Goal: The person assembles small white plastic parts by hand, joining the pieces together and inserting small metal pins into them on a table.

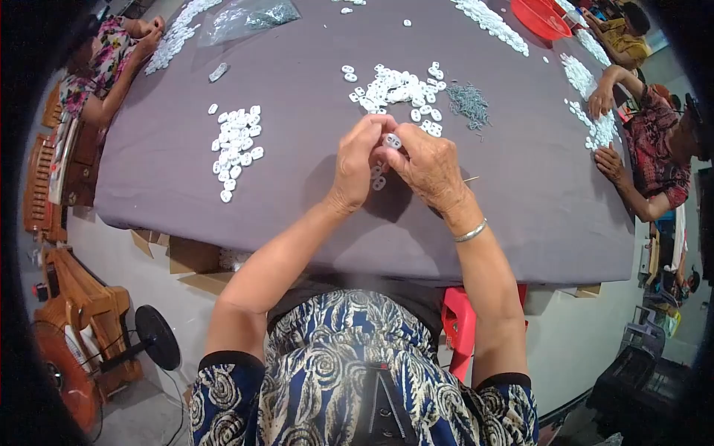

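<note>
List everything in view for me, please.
held piece: one, white, middle
loose pieces: many, white, in heaps
pins: many, grey, beside loose pieces
bag: one, clear, far left
bowl: one, red, far right
stick: one, tan, right of middle
tablecloth: one, grey, middle
boxes: several, brown, beneath tablecloth
seat: one, red, below tablecloth
furniture: several, brown, left edge
other people: three, multicoloured clothes, both sides
bracelet: one, silver, right wrist
shirt: one, patterned blue, below
left hand: one, bare, middle
right hand: one, bare, middle

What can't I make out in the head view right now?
In the head view:
White piece: which fingers grip it; left hand and right hand crowd it.
Stick: inner end, behind right hand.
Grey pins: too small to count.
Red basin: far rim, cut off by top edge.
</note>
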`<action>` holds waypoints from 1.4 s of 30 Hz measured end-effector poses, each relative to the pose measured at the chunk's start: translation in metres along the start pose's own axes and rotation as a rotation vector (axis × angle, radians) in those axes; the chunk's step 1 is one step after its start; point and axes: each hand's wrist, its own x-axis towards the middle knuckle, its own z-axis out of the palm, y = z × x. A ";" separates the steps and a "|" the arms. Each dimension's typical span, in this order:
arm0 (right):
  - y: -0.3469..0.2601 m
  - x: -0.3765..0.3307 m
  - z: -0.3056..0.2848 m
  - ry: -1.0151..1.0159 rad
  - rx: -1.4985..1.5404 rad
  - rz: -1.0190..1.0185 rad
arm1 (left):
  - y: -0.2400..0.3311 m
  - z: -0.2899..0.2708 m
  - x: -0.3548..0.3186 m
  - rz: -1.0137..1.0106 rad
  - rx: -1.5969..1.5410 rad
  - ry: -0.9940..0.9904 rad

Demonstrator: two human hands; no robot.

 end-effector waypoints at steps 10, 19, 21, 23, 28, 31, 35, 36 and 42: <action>0.002 0.003 -0.008 0.024 0.149 0.000 | 0.002 0.012 -0.001 0.097 0.123 0.052; 0.000 0.003 -0.007 0.060 0.192 -0.007 | 0.001 0.010 -0.002 0.131 0.202 0.071; 0.000 0.004 -0.007 0.059 0.208 -0.004 | 0.001 0.010 -0.002 0.145 0.211 0.070; 0.000 0.003 -0.006 0.075 0.218 0.004 | 0.001 0.011 -0.002 0.154 0.248 0.090; 0.001 0.002 -0.006 0.090 0.260 0.013 | 0.000 0.011 -0.003 0.215 0.313 0.084; 0.001 0.001 -0.004 0.096 0.287 0.020 | -0.001 0.010 -0.004 0.242 0.317 0.094; 0.004 0.002 -0.004 0.107 0.319 0.006 | -0.002 0.012 -0.004 0.220 0.274 0.098; 0.005 0.003 -0.004 0.108 0.318 0.006 | -0.001 0.012 -0.004 0.220 0.273 0.097; -0.001 0.006 -0.015 0.018 0.370 0.088 | 0.007 0.005 -0.002 0.243 0.347 0.150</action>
